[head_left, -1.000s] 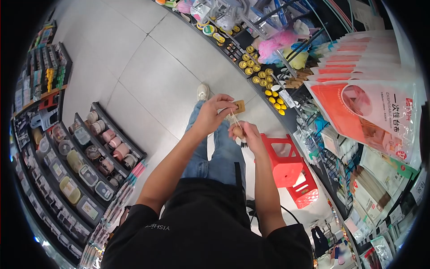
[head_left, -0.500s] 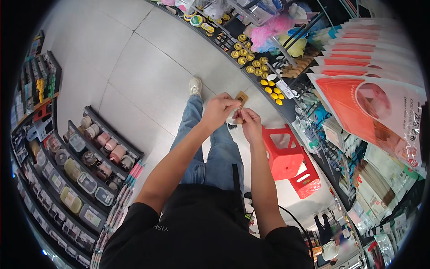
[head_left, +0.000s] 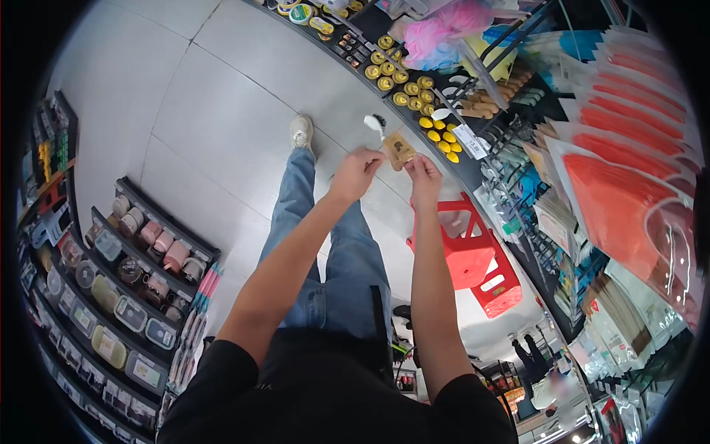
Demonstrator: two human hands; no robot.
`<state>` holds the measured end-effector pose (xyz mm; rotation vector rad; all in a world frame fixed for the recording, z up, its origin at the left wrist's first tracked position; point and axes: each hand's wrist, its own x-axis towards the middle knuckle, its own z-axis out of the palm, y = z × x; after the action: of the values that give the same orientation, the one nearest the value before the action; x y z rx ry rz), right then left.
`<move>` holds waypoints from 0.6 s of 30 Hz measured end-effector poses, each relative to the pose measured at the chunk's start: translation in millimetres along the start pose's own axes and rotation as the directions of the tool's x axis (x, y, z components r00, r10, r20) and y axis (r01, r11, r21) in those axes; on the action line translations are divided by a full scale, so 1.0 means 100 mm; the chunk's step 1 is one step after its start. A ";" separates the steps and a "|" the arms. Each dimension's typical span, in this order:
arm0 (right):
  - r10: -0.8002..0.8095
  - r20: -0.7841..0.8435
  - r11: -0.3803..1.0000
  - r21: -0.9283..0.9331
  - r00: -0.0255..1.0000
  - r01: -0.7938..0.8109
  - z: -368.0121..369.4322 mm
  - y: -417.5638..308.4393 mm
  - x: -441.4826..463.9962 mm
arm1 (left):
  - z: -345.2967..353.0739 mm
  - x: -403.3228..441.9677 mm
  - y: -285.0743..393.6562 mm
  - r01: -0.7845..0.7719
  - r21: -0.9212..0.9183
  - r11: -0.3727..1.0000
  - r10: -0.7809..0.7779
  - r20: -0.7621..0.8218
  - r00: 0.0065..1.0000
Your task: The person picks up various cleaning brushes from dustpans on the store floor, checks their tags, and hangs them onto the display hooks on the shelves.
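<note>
From where I stand, a matte brown card tag (head_left: 399,151) with a dark print hangs between the person's hands, over the floor, and a glossy white brush (head_left: 372,123) with short black bristles sticks out past its far edge. The right hand (head_left: 424,180) has thumb and fingertips pinched on the tag's right edge, where a little pale cord shows. The left hand (head_left: 358,175) is curled, fingertips drawn together just beside the tag's left edge; whether they grip anything I can't tell. Below lies smooth grey tiled floor (head_left: 237,111), with a red plastic stool (head_left: 470,268) near the right forearm. Round yellow tins (head_left: 387,68) and frilly pink mesh puffs (head_left: 444,31) fill the far right shelf, glossy red-and-clear packets (head_left: 617,194) hang nearer, and pink mugs (head_left: 176,255) line the left rack.
</note>
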<state>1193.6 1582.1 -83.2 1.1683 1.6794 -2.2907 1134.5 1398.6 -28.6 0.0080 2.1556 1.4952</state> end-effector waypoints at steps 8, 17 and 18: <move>0.028 -0.090 0.794 0.607 0.996 0.032 -0.42 0.03 0.71 | -0.04 -0.75 -0.83 0.189 0.152 0.970 -0.215 0.175 0.961; -0.086 -0.077 0.610 0.784 0.993 0.113 -0.61 -0.22 0.90 | -0.14 -1.31 -1.32 0.330 0.227 0.916 -0.375 0.197 0.906; -0.091 -0.064 0.591 0.799 0.994 0.106 -0.66 -0.20 0.93 | -0.15 -1.35 -1.38 0.339 0.236 0.911 -0.387 0.198 0.901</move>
<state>1152.8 1679.4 -131.0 1.1823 0.6233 -3.2494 1283.9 1292.8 -90.8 -0.1335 1.9657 1.0099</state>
